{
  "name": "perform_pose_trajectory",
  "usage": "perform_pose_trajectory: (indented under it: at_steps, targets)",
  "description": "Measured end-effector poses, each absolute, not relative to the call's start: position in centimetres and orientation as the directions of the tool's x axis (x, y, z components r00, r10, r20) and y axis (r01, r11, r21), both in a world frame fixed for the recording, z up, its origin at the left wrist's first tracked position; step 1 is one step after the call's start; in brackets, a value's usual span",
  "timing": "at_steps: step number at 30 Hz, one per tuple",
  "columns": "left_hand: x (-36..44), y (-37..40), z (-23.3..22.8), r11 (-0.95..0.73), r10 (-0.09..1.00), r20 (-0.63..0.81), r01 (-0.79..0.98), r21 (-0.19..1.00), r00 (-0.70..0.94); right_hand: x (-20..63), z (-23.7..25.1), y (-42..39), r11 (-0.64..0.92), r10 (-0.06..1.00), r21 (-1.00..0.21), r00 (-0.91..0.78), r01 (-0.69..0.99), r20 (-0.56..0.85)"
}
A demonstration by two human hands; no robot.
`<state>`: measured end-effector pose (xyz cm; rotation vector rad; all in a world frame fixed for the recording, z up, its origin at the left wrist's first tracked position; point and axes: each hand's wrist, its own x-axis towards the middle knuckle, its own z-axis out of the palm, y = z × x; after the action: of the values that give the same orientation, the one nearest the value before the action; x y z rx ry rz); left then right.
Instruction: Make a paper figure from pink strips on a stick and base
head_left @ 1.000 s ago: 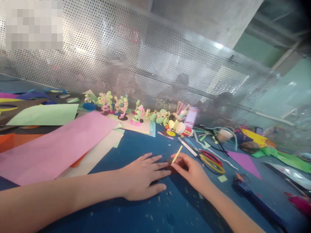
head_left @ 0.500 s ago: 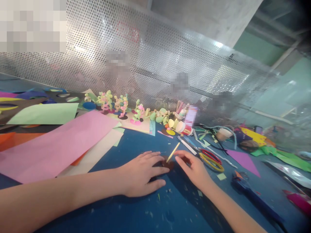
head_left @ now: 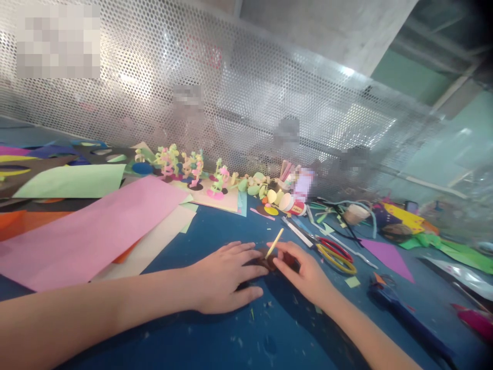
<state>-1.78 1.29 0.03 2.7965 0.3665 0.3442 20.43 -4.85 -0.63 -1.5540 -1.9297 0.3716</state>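
Pressing flat on the blue worktop, the left hand lies palm down with fingers spread and stretched toward the small dark brown paper disc, fingertips resting on the disc's near-left edge and gripping nothing. Opposite it, the right hand comes in from the right side, thumb and forefinger pinched shut on the thin pale yellow paper strip. That strip stands tilted, its long axis running from the disc up and away to the right, its lower end meeting the disc just between the two hands. Both hands touch the disc, which sits mid-worktop, toward the near edge; the right holds the strip alone. Just beyond the right hand lie the red and yellow handled scissors, apart from the fingers. Off toward the left edge spreads the large pink paper sheet, and along the far edge stand little pastel paper figures.
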Motion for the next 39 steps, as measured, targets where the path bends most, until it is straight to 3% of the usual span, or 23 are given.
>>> perform_pose_trajectory:
  at_steps: [33, 39]
  targets:
    - [-1.78, 1.31, 0.04, -0.918, 0.278, 0.182, 0.205, 0.340, 0.943, 20.22, -0.93, -4.24, 0.177, 0.974, -0.695, -0.021, 0.697, 0.228]
    - [-1.85, 1.17, 0.13, -0.913, 0.304, 0.223, 0.216, 0.347, 0.926, 20.50, -0.87, -4.25, 0.166, 0.960, -0.693, 0.046, 0.702, 0.276]
